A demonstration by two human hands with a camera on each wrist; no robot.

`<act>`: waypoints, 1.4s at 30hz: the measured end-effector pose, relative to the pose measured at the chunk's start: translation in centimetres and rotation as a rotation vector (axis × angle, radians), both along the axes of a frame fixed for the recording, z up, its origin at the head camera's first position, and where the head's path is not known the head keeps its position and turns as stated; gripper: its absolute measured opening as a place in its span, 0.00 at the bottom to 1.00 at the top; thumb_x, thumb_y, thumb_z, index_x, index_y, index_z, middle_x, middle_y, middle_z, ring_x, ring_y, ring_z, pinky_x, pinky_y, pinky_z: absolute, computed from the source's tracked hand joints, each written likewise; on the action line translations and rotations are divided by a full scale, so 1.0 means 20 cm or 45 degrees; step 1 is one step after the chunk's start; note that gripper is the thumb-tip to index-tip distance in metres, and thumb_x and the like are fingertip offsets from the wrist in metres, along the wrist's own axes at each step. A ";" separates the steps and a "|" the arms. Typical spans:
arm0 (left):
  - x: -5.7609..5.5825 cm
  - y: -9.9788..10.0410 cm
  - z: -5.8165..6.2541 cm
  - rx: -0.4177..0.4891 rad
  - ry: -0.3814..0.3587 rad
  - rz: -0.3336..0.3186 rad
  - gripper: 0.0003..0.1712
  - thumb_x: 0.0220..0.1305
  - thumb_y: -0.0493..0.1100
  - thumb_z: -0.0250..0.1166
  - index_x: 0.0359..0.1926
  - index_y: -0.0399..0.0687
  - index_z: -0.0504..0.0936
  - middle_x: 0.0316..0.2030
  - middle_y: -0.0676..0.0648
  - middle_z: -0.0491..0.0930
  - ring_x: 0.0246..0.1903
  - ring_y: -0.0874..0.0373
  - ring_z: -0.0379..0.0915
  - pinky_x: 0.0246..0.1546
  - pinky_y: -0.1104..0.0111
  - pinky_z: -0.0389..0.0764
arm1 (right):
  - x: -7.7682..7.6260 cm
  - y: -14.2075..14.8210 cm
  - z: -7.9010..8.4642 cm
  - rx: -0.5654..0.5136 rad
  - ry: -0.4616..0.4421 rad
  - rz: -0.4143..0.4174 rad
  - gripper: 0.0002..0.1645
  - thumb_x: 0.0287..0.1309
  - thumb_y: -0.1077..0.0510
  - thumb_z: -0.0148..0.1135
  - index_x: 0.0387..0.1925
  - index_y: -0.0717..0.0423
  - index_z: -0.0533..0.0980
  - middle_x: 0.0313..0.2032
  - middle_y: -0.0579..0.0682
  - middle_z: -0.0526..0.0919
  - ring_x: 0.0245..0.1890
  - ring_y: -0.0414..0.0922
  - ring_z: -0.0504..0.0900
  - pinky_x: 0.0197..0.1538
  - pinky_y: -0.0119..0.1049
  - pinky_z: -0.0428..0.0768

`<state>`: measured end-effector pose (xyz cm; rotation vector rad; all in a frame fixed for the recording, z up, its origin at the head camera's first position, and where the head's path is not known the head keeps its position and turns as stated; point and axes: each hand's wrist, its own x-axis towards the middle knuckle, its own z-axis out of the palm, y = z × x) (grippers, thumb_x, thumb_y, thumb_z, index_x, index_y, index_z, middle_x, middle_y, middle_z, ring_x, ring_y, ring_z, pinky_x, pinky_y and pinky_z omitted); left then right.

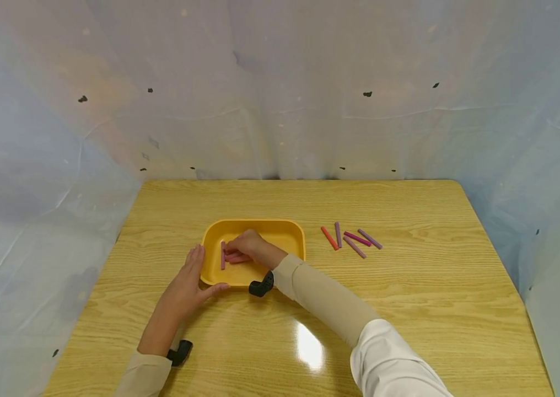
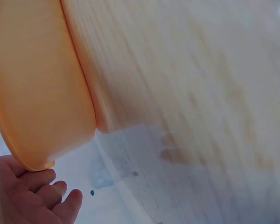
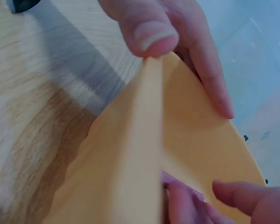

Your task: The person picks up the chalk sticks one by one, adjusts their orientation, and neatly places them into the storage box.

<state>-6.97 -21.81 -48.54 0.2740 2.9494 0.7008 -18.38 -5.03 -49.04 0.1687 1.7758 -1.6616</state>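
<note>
In the head view a yellow tray holds a mauve chalk-like stick near its left end, with a pink stick beside it, partly covered by my right hand. My right hand reaches down into the tray. Its fingertips are at the sticks; the right wrist view shows a gap between two digits, one against the mauve stick. My left hand rests at the tray's front left corner, fingers extended along the left side and thumb on the front rim.
Several loose sticks lie right of the tray: an orange one, a purple one, a magenta one and others. The wooden table is bounded by plastic sheeting behind and at both sides.
</note>
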 end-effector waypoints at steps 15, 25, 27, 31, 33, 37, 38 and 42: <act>0.00 -0.01 -0.01 -0.013 -0.024 -0.002 0.66 0.49 0.76 0.55 0.72 0.44 0.34 0.72 0.41 0.36 0.70 0.50 0.30 0.63 0.46 0.52 | 0.02 0.11 0.13 -0.102 0.043 0.192 0.16 0.61 0.58 0.59 0.39 0.70 0.81 0.34 0.61 0.84 0.40 0.56 0.82 0.48 0.47 0.77; 0.00 -0.01 -0.01 -0.015 -0.029 -0.004 0.66 0.49 0.76 0.55 0.72 0.43 0.34 0.72 0.41 0.36 0.70 0.49 0.30 0.63 0.46 0.52 | 0.03 0.25 0.23 -0.293 0.040 0.272 0.21 0.65 0.64 0.53 0.53 0.77 0.71 0.50 0.70 0.75 0.47 0.56 0.79 0.55 0.50 0.71; 0.00 -0.01 -0.01 -0.014 -0.028 -0.003 0.66 0.49 0.76 0.55 0.72 0.42 0.35 0.72 0.41 0.36 0.70 0.48 0.31 0.63 0.46 0.52 | 0.04 0.29 0.24 -0.328 0.061 0.282 0.21 0.65 0.64 0.52 0.54 0.77 0.69 0.52 0.70 0.74 0.48 0.55 0.79 0.56 0.51 0.70; -0.01 -0.01 -0.02 -0.017 -0.025 0.000 0.66 0.49 0.76 0.55 0.72 0.43 0.34 0.72 0.41 0.36 0.70 0.48 0.31 0.63 0.46 0.51 | 0.05 0.36 0.27 -0.368 0.085 0.274 0.23 0.65 0.63 0.53 0.56 0.76 0.68 0.49 0.65 0.78 0.47 0.53 0.80 0.56 0.50 0.71; -0.01 -0.01 -0.02 -0.011 -0.030 0.001 0.66 0.49 0.76 0.55 0.72 0.43 0.34 0.72 0.41 0.35 0.70 0.49 0.30 0.63 0.46 0.51 | 0.05 0.40 0.29 -0.376 0.090 0.269 0.23 0.64 0.63 0.54 0.56 0.75 0.68 0.47 0.63 0.79 0.46 0.52 0.81 0.55 0.49 0.72; 0.00 -0.01 -0.01 -0.007 -0.038 0.003 0.66 0.49 0.76 0.55 0.72 0.43 0.34 0.72 0.43 0.32 0.70 0.49 0.29 0.63 0.46 0.51 | 0.06 0.50 0.33 -0.410 0.107 0.248 0.22 0.64 0.63 0.55 0.55 0.72 0.70 0.47 0.64 0.79 0.46 0.50 0.81 0.55 0.48 0.73; 0.01 -0.01 -0.01 -0.008 -0.039 0.002 0.66 0.49 0.76 0.55 0.72 0.43 0.34 0.72 0.44 0.32 0.70 0.49 0.29 0.63 0.46 0.51 | 0.06 0.53 0.34 -0.425 0.114 0.239 0.21 0.64 0.63 0.54 0.55 0.72 0.70 0.48 0.65 0.79 0.46 0.50 0.81 0.55 0.48 0.72; 0.01 0.00 -0.01 -0.009 -0.030 -0.015 0.66 0.50 0.76 0.56 0.72 0.43 0.33 0.72 0.43 0.31 0.70 0.48 0.29 0.62 0.45 0.52 | 0.05 0.65 0.36 -0.497 0.125 0.200 0.20 0.63 0.64 0.54 0.54 0.72 0.71 0.48 0.65 0.78 0.47 0.51 0.80 0.54 0.46 0.74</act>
